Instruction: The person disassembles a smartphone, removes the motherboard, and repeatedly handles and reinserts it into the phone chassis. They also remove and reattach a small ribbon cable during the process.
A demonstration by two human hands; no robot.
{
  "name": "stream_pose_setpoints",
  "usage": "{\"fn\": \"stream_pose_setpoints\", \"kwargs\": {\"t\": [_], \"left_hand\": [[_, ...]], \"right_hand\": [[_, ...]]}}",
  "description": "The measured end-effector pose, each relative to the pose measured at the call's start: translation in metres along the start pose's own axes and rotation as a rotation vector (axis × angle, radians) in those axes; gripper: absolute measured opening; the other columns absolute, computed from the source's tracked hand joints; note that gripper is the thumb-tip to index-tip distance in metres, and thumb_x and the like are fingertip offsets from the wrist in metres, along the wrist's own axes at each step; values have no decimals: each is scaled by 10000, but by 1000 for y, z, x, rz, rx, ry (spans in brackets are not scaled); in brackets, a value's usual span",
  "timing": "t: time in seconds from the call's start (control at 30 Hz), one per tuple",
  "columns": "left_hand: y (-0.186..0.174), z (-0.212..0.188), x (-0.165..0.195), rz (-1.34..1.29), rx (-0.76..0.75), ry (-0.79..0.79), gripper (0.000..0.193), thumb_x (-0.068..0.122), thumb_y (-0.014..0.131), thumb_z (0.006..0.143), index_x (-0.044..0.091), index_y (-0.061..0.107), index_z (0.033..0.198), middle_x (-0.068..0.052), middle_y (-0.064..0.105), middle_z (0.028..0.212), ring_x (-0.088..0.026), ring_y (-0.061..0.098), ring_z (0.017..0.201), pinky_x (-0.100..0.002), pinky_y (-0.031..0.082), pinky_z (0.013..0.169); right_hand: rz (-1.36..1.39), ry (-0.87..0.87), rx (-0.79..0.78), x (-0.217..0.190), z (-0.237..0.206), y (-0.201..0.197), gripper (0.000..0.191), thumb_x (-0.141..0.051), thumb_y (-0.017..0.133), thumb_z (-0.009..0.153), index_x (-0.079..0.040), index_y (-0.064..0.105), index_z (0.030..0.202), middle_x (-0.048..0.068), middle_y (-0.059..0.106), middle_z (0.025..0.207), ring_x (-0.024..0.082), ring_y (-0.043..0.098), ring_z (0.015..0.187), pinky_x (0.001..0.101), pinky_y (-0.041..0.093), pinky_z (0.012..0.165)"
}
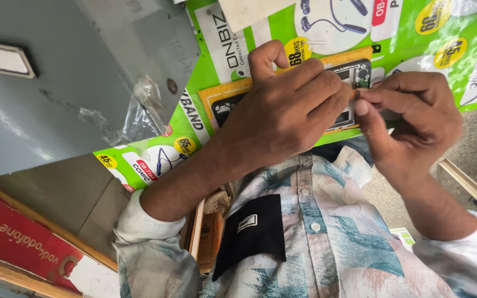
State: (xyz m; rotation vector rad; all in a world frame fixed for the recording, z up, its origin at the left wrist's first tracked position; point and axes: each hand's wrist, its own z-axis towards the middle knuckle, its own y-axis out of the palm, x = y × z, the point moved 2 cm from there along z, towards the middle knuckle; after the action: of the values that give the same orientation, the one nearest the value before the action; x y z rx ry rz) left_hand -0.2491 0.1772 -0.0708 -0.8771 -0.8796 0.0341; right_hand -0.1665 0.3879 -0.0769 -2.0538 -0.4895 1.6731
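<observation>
An opened phone [354,74] with its inner board showing lies on an orange mat [224,96]. The mat lies on a green printed sheet [194,129]. My left hand [282,107] covers most of the phone, fingers curled down on it and holding it in place. My right hand [409,113] is just to the right, thumb and forefinger pinched on a small brownish part [354,94] at the phone's edge. The fingertips of both hands meet there. What lies under my left palm is hidden.
A grey metal panel [56,94] with crumpled clear plastic [139,110] is at the left. A red box [17,237] sits at the lower left. Wooden slats [473,182] are at the right. My patterned shirt [316,243] fills the bottom.
</observation>
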Motion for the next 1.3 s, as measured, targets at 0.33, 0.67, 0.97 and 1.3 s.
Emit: {"fn": "stream_pose_setpoints", "kwargs": {"t": [0.33, 0.67, 0.97, 1.3], "left_hand": [[6, -8, 1, 30, 7, 64, 122, 113, 727, 960, 40, 735, 1057, 9, 630, 1061, -152, 615, 1023, -514, 345, 985], [14, -15, 2, 82, -27, 102, 68, 99, 694, 994, 40, 727, 989, -28, 633, 1112, -179, 586, 1087, -497, 329, 964], [8, -6, 3, 84, -16, 55, 76, 109, 731, 1004, 44, 705, 1032, -7, 604, 1001, -152, 587, 996, -477, 342, 935], [3, 2, 4, 51, -24, -75, 210, 103, 700, 979, 24, 642, 1165, -24, 564, 1112, -158, 567, 1027, -435, 336, 925]], "right_hand": [[-33, -37, 85, -8, -8, 10, 160, -26, 853, 988, -7, 772, 1125, 80, 609, 1110, 104, 564, 851, 182, 474, 677], [-204, -257, 152, -2, -12, 14, 200, 22, 876, 1002, -26, 773, 1167, 92, 607, 1078, 170, 592, 895, 261, 465, 719], [-151, -199, 155, 11, -19, 13, 205, 3, 873, 987, -24, 795, 1174, 90, 610, 1078, 154, 578, 871, 242, 445, 710], [50, -2, 112, 13, -19, 7, 194, -30, 869, 969, -1, 798, 1147, 69, 622, 1059, 96, 522, 780, 182, 386, 644]]}}
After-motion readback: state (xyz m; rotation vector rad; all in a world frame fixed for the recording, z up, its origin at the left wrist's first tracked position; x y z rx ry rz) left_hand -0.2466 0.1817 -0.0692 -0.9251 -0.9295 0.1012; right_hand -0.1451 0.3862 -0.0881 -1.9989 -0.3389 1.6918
